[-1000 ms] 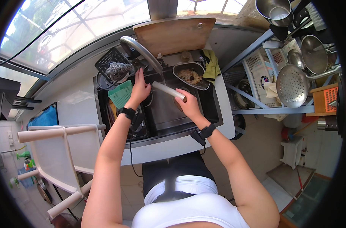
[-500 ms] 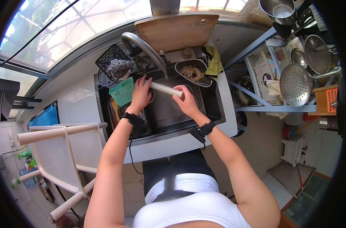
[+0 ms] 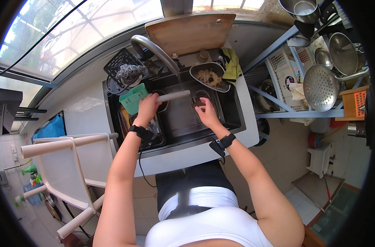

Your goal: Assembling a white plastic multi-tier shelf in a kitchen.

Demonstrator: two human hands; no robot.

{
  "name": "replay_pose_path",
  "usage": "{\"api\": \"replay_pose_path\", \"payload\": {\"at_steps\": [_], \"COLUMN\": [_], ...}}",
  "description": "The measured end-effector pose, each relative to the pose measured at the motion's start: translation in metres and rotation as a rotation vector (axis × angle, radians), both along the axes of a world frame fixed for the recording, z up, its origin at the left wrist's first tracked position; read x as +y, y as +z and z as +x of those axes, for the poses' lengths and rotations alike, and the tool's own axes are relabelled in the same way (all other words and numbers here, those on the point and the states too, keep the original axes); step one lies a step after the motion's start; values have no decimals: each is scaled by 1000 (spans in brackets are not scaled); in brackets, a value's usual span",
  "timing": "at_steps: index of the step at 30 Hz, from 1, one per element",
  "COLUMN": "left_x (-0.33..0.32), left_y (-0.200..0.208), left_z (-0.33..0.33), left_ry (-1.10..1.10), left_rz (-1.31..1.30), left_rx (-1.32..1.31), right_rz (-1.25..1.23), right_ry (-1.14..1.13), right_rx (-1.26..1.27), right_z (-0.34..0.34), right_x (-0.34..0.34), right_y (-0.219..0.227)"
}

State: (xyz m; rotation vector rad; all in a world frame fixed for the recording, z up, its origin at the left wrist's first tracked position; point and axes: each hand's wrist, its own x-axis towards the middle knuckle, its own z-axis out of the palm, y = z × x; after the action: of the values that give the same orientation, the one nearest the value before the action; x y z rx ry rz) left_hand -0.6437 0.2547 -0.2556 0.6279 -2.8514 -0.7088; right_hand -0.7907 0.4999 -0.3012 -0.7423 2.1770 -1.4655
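Note:
Over the sink (image 3: 171,136), my left hand (image 3: 147,108) is wrapped round one end of a smooth white rod (image 3: 175,96), which points right. The rod lies under the tip of the curved metal faucet (image 3: 158,55), and a thin stream of water seems to fall on it. My right hand (image 3: 208,113) is apart from the rod, fingers curled on a small dark brown pad (image 3: 197,104) above the drain. A green perforated plastic basket (image 3: 132,99) stands just left of my left hand.
A metal strainer tray (image 3: 212,78) with food scraps sits at the back right corner, beside a yellow-green cloth (image 3: 232,66). Behind stands a wooden cutting board (image 3: 191,33). A white tube rack (image 3: 60,164) is at left; a blue-framed shelf (image 3: 294,111) with ladles is at right.
My right hand has come off the rod's right end and moved slightly right and down. My left hand has shifted left and down, now gripping the rod's end.

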Motion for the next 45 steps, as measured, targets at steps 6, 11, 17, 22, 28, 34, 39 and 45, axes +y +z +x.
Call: {"api": "replay_pose_path", "payload": {"at_steps": [6,11,17,22,28,34,39,45], "left_x": [7,21,41,57,55,-5,-35,-47], "left_y": [-4,-5,3,10,8,5,1,-13], "left_z": [-10,-28,-27,-23,-23,-55,-67,-61], "left_ry": [-40,-88,-251,-284,-230,-40,-10,-29], "left_rz": [-13,-19,102,266,180,236,344,298], "left_rx": [3,-4,34,34,50,341,409,448], "right_rz": [66,93,302,487,411,466,453,524], "right_ry": [40,45,9,71,304,297,228,347], "right_rx": [-25,-50,424,634,571,525,401,339], "right_z": [9,10,13,4,-2,0,10,7], "right_x": [18,24,25,42,68,106,123,130], "right_y": [-1,4,31,21,15,21,41,68]}}
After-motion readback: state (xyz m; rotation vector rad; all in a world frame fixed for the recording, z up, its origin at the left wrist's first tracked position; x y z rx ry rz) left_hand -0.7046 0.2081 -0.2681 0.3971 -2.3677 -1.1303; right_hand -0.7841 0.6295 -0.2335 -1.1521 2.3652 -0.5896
